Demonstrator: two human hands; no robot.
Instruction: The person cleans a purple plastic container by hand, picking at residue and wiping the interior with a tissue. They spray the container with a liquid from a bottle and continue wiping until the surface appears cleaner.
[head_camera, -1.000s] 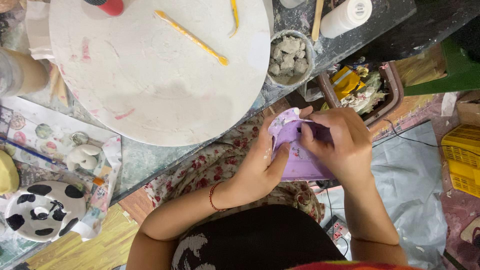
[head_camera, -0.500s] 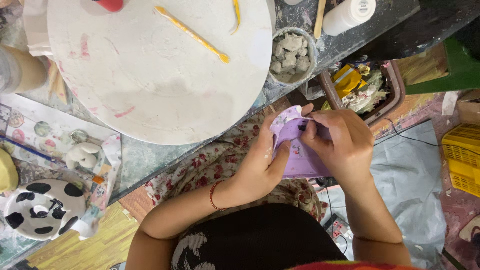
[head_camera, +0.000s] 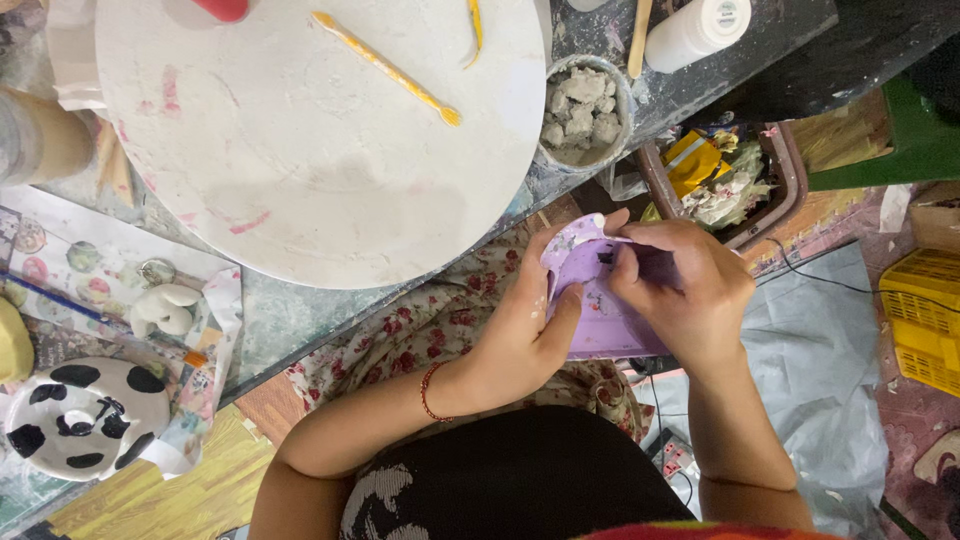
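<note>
Fingers of left hand (head_camera: 520, 335) and right hand (head_camera: 685, 295) clamped on purple pouch (head_camera: 600, 310). I see pouch held over lap, just off tabletop (head_camera: 300, 320) edge, near white round board (head_camera: 320, 150).

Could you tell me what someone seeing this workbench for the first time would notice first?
Probably the big round white board filling the upper left, with a yellow modelling tool lying on it. Just below its edge, over the lap, the left hand and right hand both grip a purple piece. At lower left sits a black-and-white spotted dish.
</note>
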